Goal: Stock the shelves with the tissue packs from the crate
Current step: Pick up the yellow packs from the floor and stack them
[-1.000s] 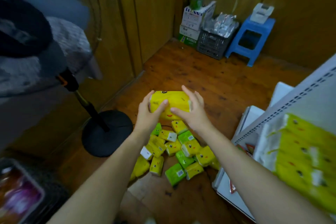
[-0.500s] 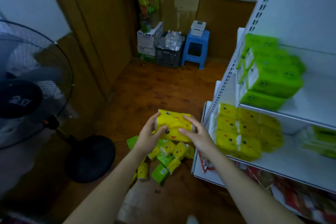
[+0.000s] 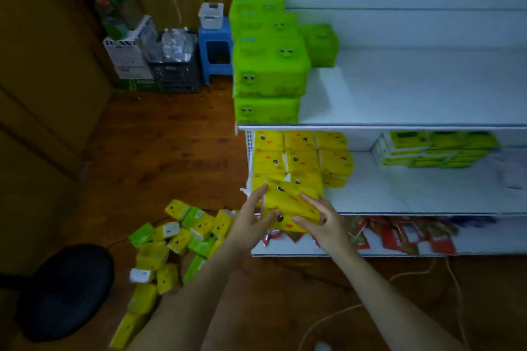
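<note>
Head view: a person's left hand (image 3: 249,226) and right hand (image 3: 326,226) clamp a yellow tissue pack (image 3: 288,202) between them, thumbs under and fingers over its ends. They hold it at the front edge of the middle shelf of the white shelf unit (image 3: 413,126), near centre frame. Just behind it, toward 12 o'clock, stacked yellow packs (image 3: 299,155) fill that shelf's left end. Green-and-white packs (image 3: 433,148) sit at 3 o'clock on the same shelf. The shelf above carries green packs (image 3: 271,71) at its left end; the bottom shelf holds red packets (image 3: 399,234). At 8 o'clock a loose pile of small packs (image 3: 176,239), yellow and green, lies on the wooden floor (image 3: 159,151) beside a black round base (image 3: 65,291). At 11 o'clock a dark crate (image 3: 175,77) holds clear wrapped packets, between a white carton (image 3: 127,57) and a blue stool (image 3: 215,48) bearing a small white tub (image 3: 211,15). The packs carry cartoon faces. A white label on one floor pack and the carton's print are too blurred to read.
</note>
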